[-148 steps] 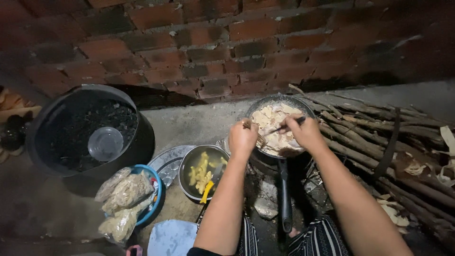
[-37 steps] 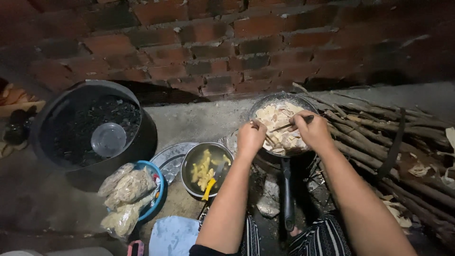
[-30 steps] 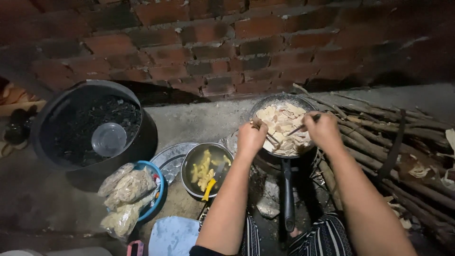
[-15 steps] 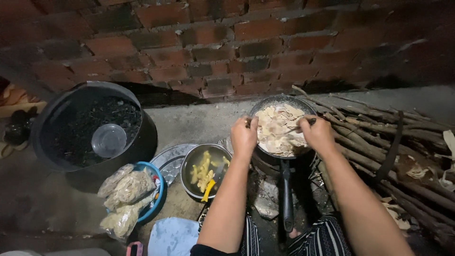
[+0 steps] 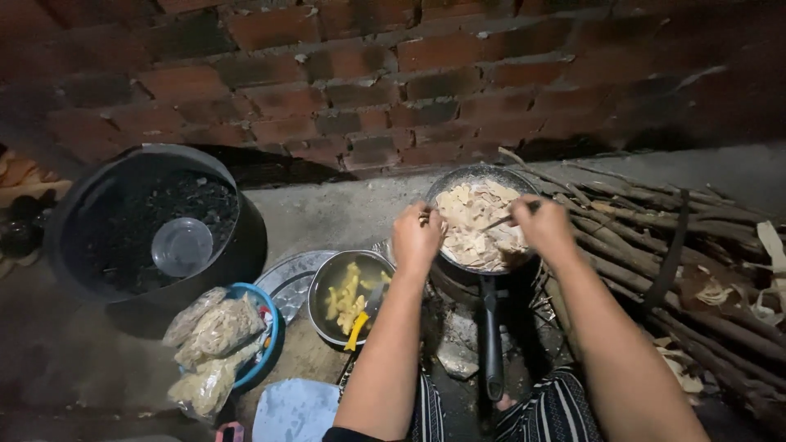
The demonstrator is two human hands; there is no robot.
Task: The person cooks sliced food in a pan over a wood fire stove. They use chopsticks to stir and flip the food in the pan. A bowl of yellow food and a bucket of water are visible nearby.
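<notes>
A black frying pan (image 5: 490, 175) full of pale flat food pieces (image 5: 472, 217) sits low on the ground by a brick wall, its long handle (image 5: 491, 344) pointing toward me. My left hand (image 5: 417, 237) is closed on a thin utensil at the pan's left rim. My right hand (image 5: 543, 227) grips a dark-handled utensil (image 5: 509, 216) whose tip rests in the food. Both hands hover over the pan.
A metal bowl (image 5: 323, 304) with yellow pieces and a yellow-handled tool stands left of the pan. A blue bowl (image 5: 268, 320) holds plastic bags. A big black tub (image 5: 237, 245) has a clear lid inside. Firewood sticks (image 5: 655, 237) lie at the right.
Both hands have kept stirring. The left hand moved from over the food to the pan's left rim; the right hand shifted slightly back and forth at the right side.
</notes>
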